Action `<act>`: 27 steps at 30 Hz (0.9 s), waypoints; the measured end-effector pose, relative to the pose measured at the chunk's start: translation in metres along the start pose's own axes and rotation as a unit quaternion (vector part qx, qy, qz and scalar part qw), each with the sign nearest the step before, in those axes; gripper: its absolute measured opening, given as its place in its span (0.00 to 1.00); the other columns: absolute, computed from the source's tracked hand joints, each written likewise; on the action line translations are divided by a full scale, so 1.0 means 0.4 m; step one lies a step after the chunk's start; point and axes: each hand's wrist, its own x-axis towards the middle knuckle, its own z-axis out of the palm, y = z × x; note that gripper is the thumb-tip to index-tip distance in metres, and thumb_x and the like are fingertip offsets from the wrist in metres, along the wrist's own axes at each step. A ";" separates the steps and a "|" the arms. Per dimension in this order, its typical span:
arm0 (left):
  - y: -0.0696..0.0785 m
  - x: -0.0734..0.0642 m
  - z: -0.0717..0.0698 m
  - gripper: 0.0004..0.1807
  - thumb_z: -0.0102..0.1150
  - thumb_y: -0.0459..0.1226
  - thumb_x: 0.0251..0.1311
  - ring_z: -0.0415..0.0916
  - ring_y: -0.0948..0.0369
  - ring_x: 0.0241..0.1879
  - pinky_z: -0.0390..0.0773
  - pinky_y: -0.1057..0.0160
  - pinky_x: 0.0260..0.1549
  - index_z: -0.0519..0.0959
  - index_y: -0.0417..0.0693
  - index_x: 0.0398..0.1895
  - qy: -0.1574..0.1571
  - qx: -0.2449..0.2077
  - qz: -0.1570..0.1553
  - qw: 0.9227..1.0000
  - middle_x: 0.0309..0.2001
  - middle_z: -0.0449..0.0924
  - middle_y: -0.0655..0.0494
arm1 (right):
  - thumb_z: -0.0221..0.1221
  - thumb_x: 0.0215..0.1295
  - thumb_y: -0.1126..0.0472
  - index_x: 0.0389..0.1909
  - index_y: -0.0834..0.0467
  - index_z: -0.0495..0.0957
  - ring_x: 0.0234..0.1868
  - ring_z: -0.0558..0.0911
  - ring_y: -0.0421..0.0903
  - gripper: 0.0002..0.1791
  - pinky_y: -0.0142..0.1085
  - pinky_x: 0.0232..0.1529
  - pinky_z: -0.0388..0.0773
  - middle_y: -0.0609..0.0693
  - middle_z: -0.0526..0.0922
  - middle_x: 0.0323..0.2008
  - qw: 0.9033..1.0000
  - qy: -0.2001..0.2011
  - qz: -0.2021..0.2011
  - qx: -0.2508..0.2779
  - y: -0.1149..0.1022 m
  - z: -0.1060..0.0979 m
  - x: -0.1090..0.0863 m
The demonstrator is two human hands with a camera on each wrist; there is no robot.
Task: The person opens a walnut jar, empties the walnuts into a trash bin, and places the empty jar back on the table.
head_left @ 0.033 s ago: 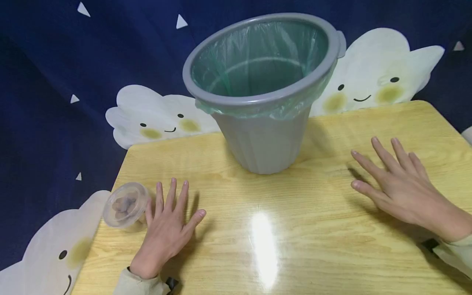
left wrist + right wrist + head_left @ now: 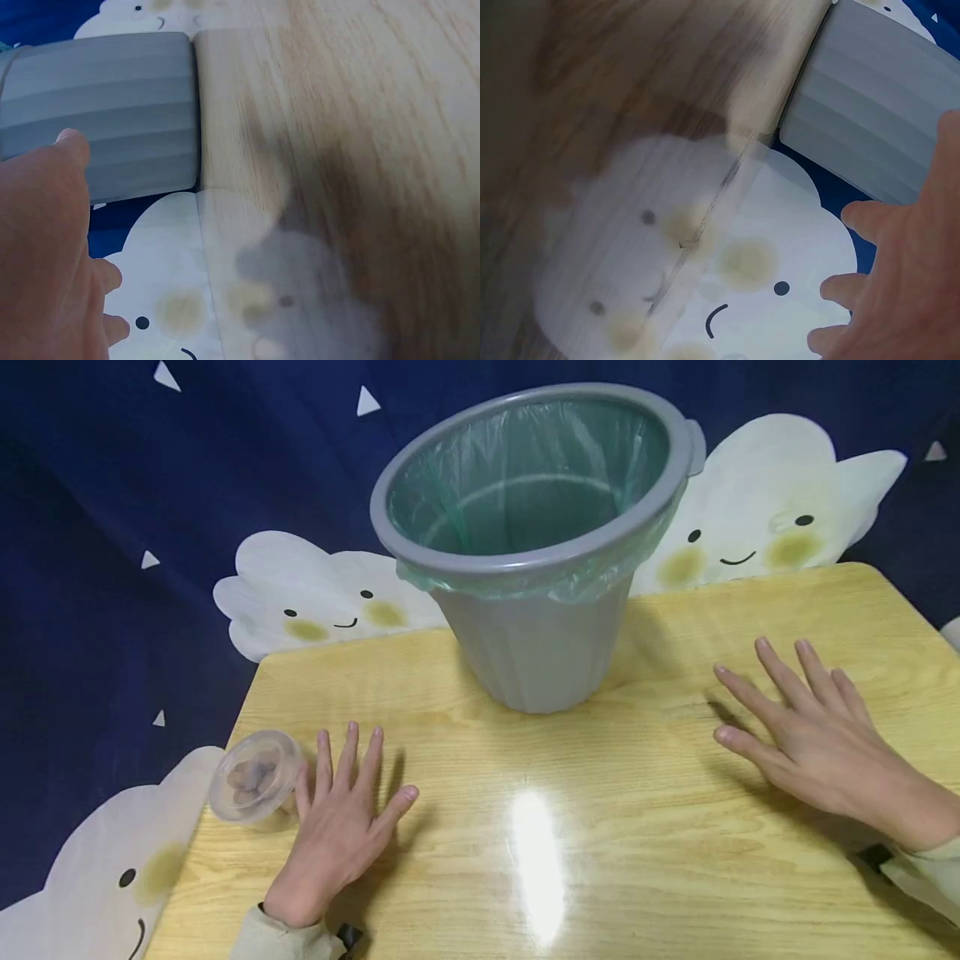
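My left hand (image 2: 337, 835) is spread over the left part of the wooden table, fingers straight and holding nothing. Right beside its little finger stands a clear lidded plastic tub (image 2: 255, 777) with several brownish lumps inside. On the other side, my right hand (image 2: 817, 747) hovers with fingers fanned out, also without anything in it. Between the hands and farther back is a grey trash bin (image 2: 536, 643), upright, lined with a green plastic bag (image 2: 525, 485) folded over its rim. Both wrist views show the bin's ribbed side beyond the fingers.
The light wooden table (image 2: 600, 843) has a bright glare streak near its front middle. Behind it hangs a dark blue curtain (image 2: 300, 443) with white triangles and smiling clouds (image 2: 780, 510). The table's left edge runs close by the tub.
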 end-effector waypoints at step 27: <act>-0.071 -0.042 -0.041 0.47 0.53 0.60 0.72 0.21 0.38 0.84 0.36 0.25 0.72 0.43 0.59 0.86 0.100 -0.054 0.031 0.993 0.86 0.34 0.44 | 0.56 0.77 0.47 0.83 0.45 0.52 0.84 0.36 0.71 0.39 0.77 0.73 0.37 0.61 0.39 0.85 0.995 0.056 -0.024 0.076 -0.026 -0.025 -0.033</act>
